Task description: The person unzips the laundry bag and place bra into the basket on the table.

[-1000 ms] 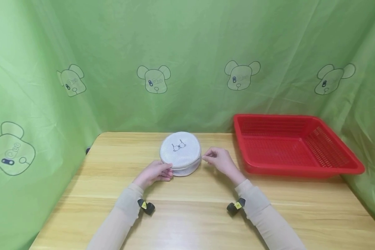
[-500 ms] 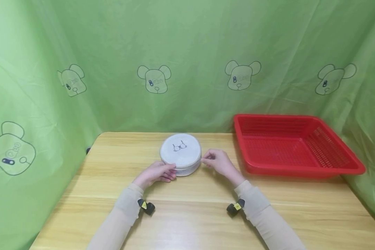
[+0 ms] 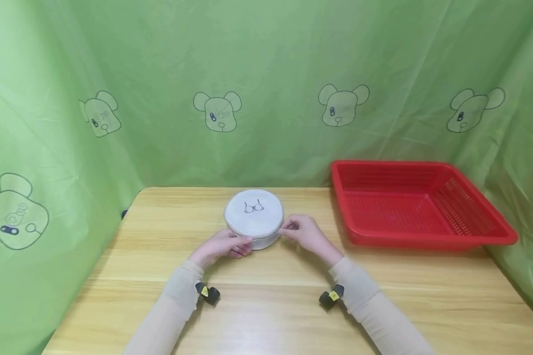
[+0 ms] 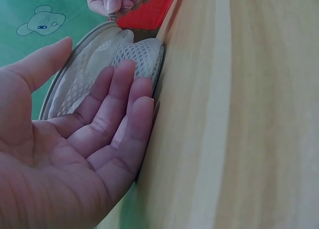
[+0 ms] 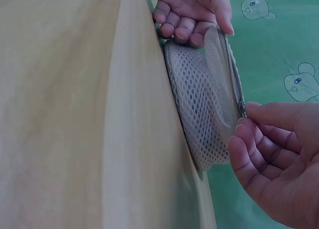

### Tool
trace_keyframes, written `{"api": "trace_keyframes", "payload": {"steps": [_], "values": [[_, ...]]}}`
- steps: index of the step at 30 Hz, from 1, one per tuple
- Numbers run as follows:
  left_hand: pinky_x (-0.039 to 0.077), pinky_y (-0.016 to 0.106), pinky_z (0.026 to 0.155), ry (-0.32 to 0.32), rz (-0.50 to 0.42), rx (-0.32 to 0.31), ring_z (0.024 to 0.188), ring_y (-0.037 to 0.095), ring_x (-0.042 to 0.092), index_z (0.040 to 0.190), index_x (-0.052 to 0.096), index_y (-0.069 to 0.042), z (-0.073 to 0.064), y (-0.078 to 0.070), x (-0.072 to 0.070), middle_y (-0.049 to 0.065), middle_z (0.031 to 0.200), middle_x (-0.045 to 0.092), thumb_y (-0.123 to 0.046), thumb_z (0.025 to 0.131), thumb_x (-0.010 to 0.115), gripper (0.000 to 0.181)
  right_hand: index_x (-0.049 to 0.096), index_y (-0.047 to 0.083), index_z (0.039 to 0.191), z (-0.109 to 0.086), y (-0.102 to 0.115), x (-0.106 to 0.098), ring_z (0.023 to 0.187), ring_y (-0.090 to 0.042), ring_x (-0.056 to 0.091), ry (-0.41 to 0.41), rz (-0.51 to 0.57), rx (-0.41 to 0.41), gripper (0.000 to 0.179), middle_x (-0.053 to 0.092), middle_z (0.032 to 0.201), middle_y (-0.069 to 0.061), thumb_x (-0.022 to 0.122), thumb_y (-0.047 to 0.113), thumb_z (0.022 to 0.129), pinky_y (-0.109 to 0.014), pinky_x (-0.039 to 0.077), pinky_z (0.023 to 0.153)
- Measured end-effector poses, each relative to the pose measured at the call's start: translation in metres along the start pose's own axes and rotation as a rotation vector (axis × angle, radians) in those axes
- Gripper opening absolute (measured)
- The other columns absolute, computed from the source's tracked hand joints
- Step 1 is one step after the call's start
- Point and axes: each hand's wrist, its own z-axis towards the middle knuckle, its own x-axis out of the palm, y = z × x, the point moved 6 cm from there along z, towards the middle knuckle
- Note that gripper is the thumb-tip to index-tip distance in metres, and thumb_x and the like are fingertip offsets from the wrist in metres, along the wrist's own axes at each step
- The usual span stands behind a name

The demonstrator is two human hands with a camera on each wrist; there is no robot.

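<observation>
A round white mesh laundry bag (image 3: 254,217) with a zipped lid and a bra drawing on top sits on the table. At its front left is my left hand (image 3: 224,244), thumb on the lid's rim and fingers against the mesh side (image 4: 142,55). My right hand (image 3: 308,234) pinches the small zipper pull (image 5: 242,109) at the bag's front right. Between the hands, the right wrist view shows a stretch of zipper teeth (image 5: 234,74) along the lid edge, with the inner flap (image 5: 217,64) loose beside it.
To the right on the wooden table (image 3: 257,315) stands a red plastic basket (image 3: 426,241) with slotted walls. Green curtains (image 3: 275,138) with bear-head prints hang behind the table and on both sides.
My right hand has moved left and toward me around the bag's rim with the zipper pull. My left thumb has shifted slightly right along the front edge, and the lid sits flatter.
</observation>
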Motion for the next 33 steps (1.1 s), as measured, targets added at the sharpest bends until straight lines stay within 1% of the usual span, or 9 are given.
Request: {"api": "trace_keyframes", "payload": {"steps": [3,7,9,11,17,20,22,28,33], "values": [[0.06,0.03,0.081,-0.005,0.003,-0.005,0.083,0.016,0.069,0.11,0.064,0.006,0.0,0.0,0.0,0.018,0.102,0.072,-0.03,0.093,0.064,0.04,0.068,0.006,0.086,-0.001,0.002,0.003,0.068,-0.03,0.062,0.013,0.003,-0.009,0.009,0.068,0.081,-0.02,0.071,0.015,0.087,-0.034,0.054,0.049],[0.061,0.03,0.08,-0.011,-0.001,-0.009,0.082,0.016,0.069,0.109,0.064,0.007,0.0,0.0,0.0,0.018,0.101,0.072,-0.029,0.093,0.064,0.04,0.069,0.007,0.086,-0.001,0.004,0.007,0.063,-0.022,0.06,0.027,-0.005,-0.025,0.009,0.069,0.081,-0.019,0.071,0.015,0.087,-0.032,0.054,0.048],[0.061,0.03,0.08,-0.013,-0.004,-0.009,0.082,0.016,0.069,0.109,0.064,0.007,0.0,0.0,0.0,0.018,0.101,0.072,-0.029,0.093,0.063,0.04,0.069,0.007,0.086,-0.001,0.005,0.009,0.062,-0.017,0.059,0.029,-0.014,-0.035,0.009,0.069,0.08,-0.018,0.071,0.016,0.087,-0.029,0.053,0.05],[0.061,0.03,0.08,-0.016,-0.007,-0.008,0.082,0.016,0.069,0.109,0.063,0.007,-0.001,0.0,0.0,0.018,0.101,0.072,-0.029,0.093,0.063,0.04,0.069,0.007,0.086,-0.002,0.007,0.01,0.063,-0.017,0.059,0.033,-0.017,-0.039,0.009,0.069,0.081,-0.018,0.072,0.016,0.086,-0.028,0.054,0.053],[0.061,0.03,0.079,-0.027,-0.013,-0.009,0.081,0.015,0.069,0.11,0.063,0.007,0.001,0.001,-0.001,0.016,0.099,0.072,-0.032,0.094,0.063,0.042,0.07,0.007,0.086,-0.005,0.013,0.014,0.068,-0.028,0.063,0.046,-0.023,-0.061,0.008,0.07,0.079,-0.016,0.072,0.014,0.086,-0.026,0.054,0.056],[0.061,0.029,0.078,-0.031,-0.019,-0.012,0.081,0.015,0.069,0.11,0.063,0.006,0.002,0.002,-0.001,0.015,0.099,0.072,-0.032,0.093,0.063,0.042,0.069,0.006,0.086,-0.006,0.015,0.016,0.071,-0.031,0.064,0.045,-0.02,-0.065,0.008,0.07,0.079,-0.013,0.072,0.013,0.085,-0.024,0.053,0.056],[0.061,0.03,0.079,-0.032,-0.023,-0.011,0.081,0.015,0.069,0.11,0.063,0.006,0.002,0.002,-0.001,0.015,0.098,0.072,-0.033,0.093,0.063,0.042,0.069,0.006,0.086,-0.007,0.016,0.018,0.07,-0.029,0.064,0.046,-0.021,-0.066,0.008,0.07,0.079,-0.012,0.073,0.013,0.085,-0.024,0.054,0.057],[0.061,0.03,0.078,-0.042,-0.034,-0.005,0.08,0.015,0.068,0.11,0.062,0.006,0.003,0.003,-0.002,0.013,0.095,0.071,-0.033,0.095,0.06,0.041,0.068,0.007,0.087,-0.009,0.018,0.022,0.065,-0.014,0.06,0.07,-0.019,-0.057,0.009,0.069,0.078,-0.01,0.073,0.015,0.085,-0.026,0.056,0.059],[0.061,0.028,0.076,-0.052,-0.05,-0.009,0.079,0.015,0.068,0.111,0.061,0.007,0.003,0.003,-0.003,0.01,0.093,0.071,-0.031,0.097,0.058,0.04,0.068,0.006,0.086,-0.008,0.017,0.023,0.063,-0.011,0.059,0.069,-0.026,-0.068,0.011,0.069,0.076,-0.007,0.073,0.015,0.085,-0.026,0.056,0.058]]}}
